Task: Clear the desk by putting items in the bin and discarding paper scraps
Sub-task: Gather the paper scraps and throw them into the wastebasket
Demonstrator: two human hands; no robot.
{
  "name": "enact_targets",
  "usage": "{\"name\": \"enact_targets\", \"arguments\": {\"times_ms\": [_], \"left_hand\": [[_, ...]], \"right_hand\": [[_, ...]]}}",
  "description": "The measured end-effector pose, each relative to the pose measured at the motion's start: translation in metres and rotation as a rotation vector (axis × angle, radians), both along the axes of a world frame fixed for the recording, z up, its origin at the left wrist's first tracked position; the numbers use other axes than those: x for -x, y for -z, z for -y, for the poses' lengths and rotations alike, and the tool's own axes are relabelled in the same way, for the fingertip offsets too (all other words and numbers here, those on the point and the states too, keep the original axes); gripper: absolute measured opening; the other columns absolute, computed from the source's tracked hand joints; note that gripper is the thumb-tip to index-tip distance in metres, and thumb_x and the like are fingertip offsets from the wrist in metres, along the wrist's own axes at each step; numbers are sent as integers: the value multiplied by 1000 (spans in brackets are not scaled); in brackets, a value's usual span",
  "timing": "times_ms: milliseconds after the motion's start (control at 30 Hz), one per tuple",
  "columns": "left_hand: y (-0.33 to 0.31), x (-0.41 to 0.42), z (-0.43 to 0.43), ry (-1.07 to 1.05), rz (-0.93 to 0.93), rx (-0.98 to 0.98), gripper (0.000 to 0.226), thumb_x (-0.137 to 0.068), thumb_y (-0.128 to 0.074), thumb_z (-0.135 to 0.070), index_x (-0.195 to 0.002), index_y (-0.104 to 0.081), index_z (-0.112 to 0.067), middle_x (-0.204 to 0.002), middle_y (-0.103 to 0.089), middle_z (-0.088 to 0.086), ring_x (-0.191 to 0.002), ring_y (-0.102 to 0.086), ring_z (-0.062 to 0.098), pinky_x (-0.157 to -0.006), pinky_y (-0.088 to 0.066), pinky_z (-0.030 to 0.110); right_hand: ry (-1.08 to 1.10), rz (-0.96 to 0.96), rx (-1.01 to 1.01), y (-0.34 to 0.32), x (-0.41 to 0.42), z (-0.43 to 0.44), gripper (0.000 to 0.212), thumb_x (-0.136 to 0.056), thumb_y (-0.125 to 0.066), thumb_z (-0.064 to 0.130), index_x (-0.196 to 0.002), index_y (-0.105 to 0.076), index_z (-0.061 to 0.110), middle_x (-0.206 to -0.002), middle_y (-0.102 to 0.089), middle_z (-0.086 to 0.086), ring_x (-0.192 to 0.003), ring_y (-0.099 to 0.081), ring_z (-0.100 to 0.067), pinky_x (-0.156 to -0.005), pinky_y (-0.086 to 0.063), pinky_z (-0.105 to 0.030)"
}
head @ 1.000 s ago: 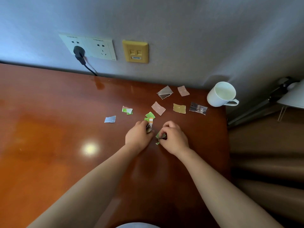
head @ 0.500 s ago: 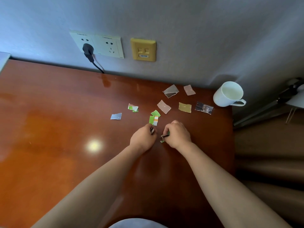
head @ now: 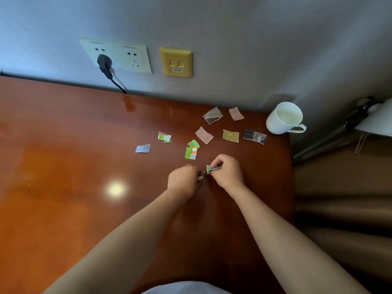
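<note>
At the worktop (head: 63, 166), the right hand (head: 228, 172) pinches a green scrap (head: 209, 168); the left hand (head: 183, 181) grips a dark scrap (head: 200, 176).

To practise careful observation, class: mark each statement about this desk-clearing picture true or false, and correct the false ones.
1. The white mug stands upright on the desk. True.
2. The right hand pinches a green scrap. True.
3. The black plug lies loose on the desk. False: it sits in the white socket.
4. The left hand rests flat and empty. False: it pinches a dark scrap.
</note>
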State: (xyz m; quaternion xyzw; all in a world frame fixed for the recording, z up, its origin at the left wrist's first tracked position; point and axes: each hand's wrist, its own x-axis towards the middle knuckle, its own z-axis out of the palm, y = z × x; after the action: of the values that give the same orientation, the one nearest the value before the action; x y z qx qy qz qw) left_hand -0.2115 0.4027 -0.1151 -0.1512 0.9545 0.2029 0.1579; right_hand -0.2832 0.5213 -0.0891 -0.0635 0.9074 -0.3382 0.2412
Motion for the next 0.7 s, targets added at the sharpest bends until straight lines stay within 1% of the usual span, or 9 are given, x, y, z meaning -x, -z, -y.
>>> {"name": "enact_targets", "arguments": {"times_ms": [100,133,200,267,333,433,533,633,700], "left_hand": [[2,-1,-2,26,-5,42,25,-92,-52,-43,-103,-59,-21,-103,-61,1,-93,-61,26,-61,-38,29],[3,-3,-4,26,-19,53,24,-92,-53,-42,-105,-59,-22,-104,-61,0,-94,-61,26,-62,-38,29],[3,-7,-7,6,-54,74,24,-91,-55,-41,-107,-58,-23,-105,-60,-1,-95,-60,24,-63,-41,30],[3,-10,-9,-16,-77,105,23,-90,-57,-40,-107,-59,-24,-103,-60,-2,-94,-60,23,-64,-43,30],[3,-11,-11,-1,-86,152,20,-90,-56,-39,-104,-61,-25,-101,-61,-2,-92,-61,23,-61,-40,29],[1,-10,-13,46,-76,223,20,-91,-55,-37,-103,-62,-23,-102,-61,-1,-92,-61,24,-60,-36,28],[-2,-8,-16,84,-59,252,24,-92,-55,-39,-107,-61,-21,-106,-61,1,-95,-61,25,-61,-37,29],[1,-16,-17,21,-103,219,22,-92,-55,-36,-107,-62,-23,-104,-61,-1,-95,-60,24,-63,-40,30],[6,-24,-18,-50,-147,174,20,-92,-55,-37,-107,-64,-26,-102,-61,-3,-94,-60,23,-64,-43,30]], "right_hand": [[72,27,43,-5,0,2,19,-74,-75,2,-68,-63,16,-76,-63,2,-74,-58,-16,-59,-43,-24],[95,32,57,-7,-1,3,21,-73,-74,1,-67,-62,17,-78,-65,-1,-75,-59,-18,-61,-45,-25],[136,47,84,-11,-5,0,27,-71,-73,-1,-63,-59,20,-77,-65,-2,-74,-61,-20,-63,-48,-28],[184,72,112,-13,-10,-4,28,-71,-72,-1,-62,-58,21,-74,-66,-2,-72,-66,-24,-64,-54,-34],[233,90,128,-14,-15,-11,27,-72,-72,0,-63,-59,21,-76,-68,-4,-74,-68,-27,-66,-56,-39],[289,102,144,-15,-23,-19,27,-72,-72,-1,-63,-59,22,-76,-68,-5,-76,-69,-30,-65,-56,-37],[317,117,148,-16,-31,-26,26,-71,-72,0,-63,-59,21,-77,-69,-8,-77,-69,-32,-65,-56,-38],[336,129,156,-16,-35,-30,25,-71,-72,0,-64,-59,20,-79,-70,-9,-76,-69,-31,-62,-54,-35],[353,138,164,-16,-37,-31,24,-71,-72,0,-65,-59,20,-79,-70,-9,-76,-69,-30,-64,-55,-36]]}}
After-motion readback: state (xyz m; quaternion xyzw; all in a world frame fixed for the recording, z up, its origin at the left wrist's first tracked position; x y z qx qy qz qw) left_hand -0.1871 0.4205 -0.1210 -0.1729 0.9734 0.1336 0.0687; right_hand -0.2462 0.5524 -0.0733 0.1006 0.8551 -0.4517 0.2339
